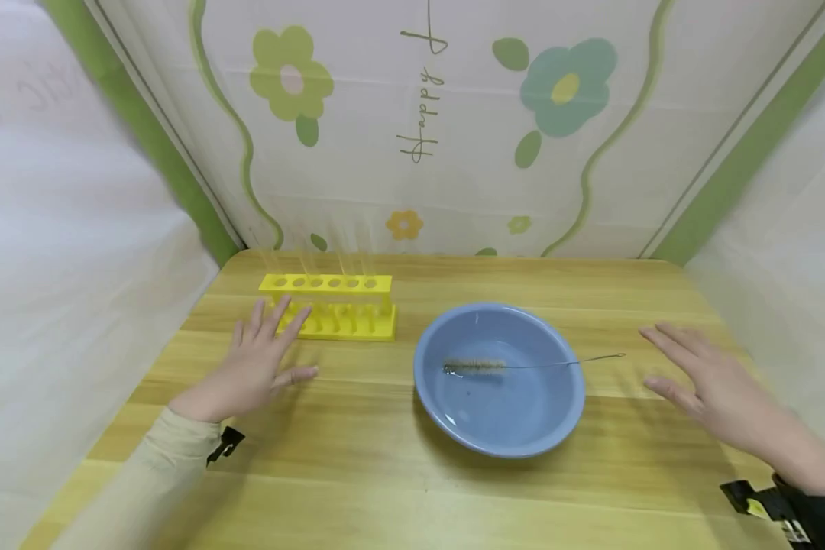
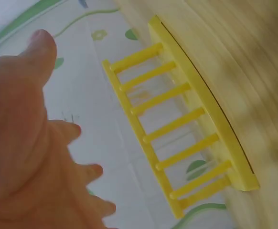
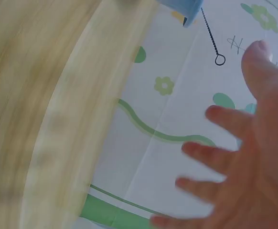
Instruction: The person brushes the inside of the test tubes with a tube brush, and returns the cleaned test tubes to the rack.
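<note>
A yellow test tube rack (image 1: 325, 284) stands at the back left of the table, with several clear glass test tubes (image 1: 344, 256) rising from its holes. My left hand (image 1: 250, 367), fingers spread, hovers in front of the rack and holds nothing; its fingertips overlap the rack's left end in the head view. A blue basin (image 1: 500, 439) with water in it sits right of centre. Across the basin lies a test tube brush (image 1: 477, 367), bristles inside, its wire handle sticking out over the right rim. To the right of that looped handle (image 3: 219, 59), my right hand (image 1: 718, 389) is spread, holding nothing.
The wooden table (image 1: 357, 473) ends at the back against a flower-printed curtain (image 1: 412, 191). White cloth hangs on the left (image 1: 76, 252) and right (image 1: 784, 214) sides. Black camera straps (image 1: 225, 445) are on the wrists.
</note>
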`<state>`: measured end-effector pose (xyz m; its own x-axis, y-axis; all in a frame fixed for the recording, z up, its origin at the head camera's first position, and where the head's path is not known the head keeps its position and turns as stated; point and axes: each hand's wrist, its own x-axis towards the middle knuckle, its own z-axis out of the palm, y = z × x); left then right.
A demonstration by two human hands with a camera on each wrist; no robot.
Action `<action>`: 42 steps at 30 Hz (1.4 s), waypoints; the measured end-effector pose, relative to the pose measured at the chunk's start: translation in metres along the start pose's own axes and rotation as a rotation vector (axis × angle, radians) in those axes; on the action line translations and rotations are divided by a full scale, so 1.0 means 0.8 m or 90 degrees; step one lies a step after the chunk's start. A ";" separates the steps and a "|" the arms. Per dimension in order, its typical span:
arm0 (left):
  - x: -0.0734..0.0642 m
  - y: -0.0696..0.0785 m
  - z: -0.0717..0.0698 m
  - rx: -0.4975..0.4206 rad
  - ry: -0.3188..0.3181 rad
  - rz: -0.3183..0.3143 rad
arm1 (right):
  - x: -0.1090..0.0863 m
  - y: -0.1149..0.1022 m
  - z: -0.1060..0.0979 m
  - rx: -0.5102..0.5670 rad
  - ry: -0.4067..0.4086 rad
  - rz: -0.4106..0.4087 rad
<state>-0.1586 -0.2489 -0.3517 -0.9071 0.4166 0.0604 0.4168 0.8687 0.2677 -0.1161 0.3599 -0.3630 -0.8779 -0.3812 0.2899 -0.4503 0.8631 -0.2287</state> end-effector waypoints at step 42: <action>0.108 -0.110 -0.021 -0.338 0.299 -0.179 | 0.047 -0.050 0.024 -0.130 0.227 -0.322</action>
<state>-0.2750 -0.2938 -0.3535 -0.9541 -0.0621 0.2931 0.1902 0.6304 0.7526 -0.1344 0.3043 -0.3605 -0.4422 -0.6533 0.6146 -0.7224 0.6655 0.1877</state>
